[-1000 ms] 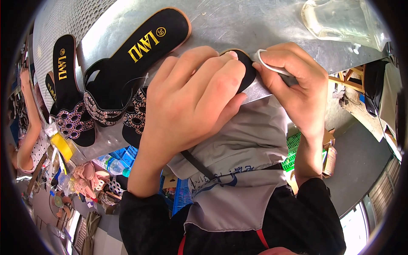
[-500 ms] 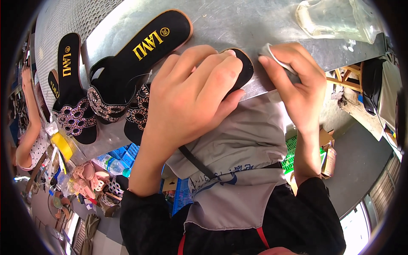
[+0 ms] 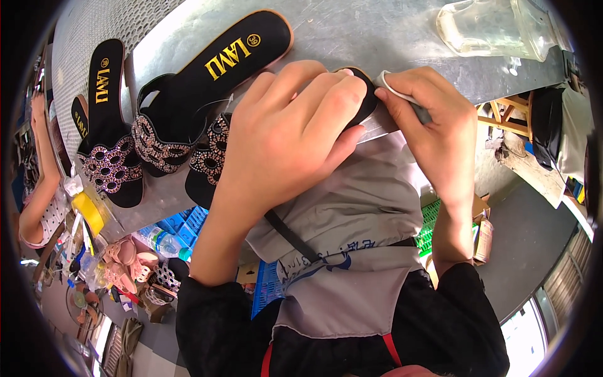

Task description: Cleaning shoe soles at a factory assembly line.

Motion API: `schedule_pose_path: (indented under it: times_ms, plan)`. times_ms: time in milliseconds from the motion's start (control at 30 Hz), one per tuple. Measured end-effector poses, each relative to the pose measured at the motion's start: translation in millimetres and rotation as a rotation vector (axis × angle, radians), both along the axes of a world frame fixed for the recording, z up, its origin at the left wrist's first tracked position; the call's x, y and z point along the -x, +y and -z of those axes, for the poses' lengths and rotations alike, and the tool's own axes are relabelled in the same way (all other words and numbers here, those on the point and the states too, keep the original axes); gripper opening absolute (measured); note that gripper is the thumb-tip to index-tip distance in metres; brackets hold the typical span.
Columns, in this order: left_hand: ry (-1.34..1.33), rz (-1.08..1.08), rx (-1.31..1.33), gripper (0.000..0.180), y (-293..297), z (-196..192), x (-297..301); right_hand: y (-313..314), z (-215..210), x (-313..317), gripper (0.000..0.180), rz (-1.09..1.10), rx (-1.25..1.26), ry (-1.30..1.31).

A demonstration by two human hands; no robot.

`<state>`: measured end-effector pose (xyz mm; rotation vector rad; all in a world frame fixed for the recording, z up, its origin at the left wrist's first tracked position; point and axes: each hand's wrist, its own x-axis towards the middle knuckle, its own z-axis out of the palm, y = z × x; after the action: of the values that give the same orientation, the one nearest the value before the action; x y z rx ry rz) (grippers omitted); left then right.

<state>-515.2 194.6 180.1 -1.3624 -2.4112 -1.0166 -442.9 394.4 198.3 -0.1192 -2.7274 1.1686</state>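
Note:
My left hand (image 3: 286,135) is closed over a black sandal (image 3: 365,94) with a studded strap, hiding most of its middle; the heel end shows past my fingers. Pinched in my right hand (image 3: 433,119) is a folded pale grey cloth (image 3: 408,97), its tip at the edge of that heel. To the left lie more black sandals with rhinestone straps: a large one (image 3: 248,53) pointing up and right, and a narrower one (image 3: 108,75) beside it. A further sole (image 3: 80,116) shows only in part at the far left.
A clear plastic container (image 3: 493,28) stands at the back right of the metal table (image 3: 367,34). Below the table's left side are a water bottle (image 3: 164,242), blue crates (image 3: 185,226) and pink sandals (image 3: 125,264). Another person's arm (image 3: 44,163) is at far left.
My right hand has moved left, bringing the cloth from beside the sandal to its heel edge. The left hand keeps its hold, and the view has shifted slightly.

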Motion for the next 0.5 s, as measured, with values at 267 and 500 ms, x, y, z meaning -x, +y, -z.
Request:
schedule_pose_path:
  times_ms: [267, 500]
  plan:
    - [0.007, -0.007, -0.012, 0.053, 2.0, 1.7, 0.9, 5.8, -4.9, 10.1, 0.014, -0.062, 0.004, -0.032]
    - [0.005, -0.03, -0.014, 0.052, -0.1, 0.4, -0.6, 0.7, 1.5, 9.4, 0.014, -0.052, -0.136, 0.08]
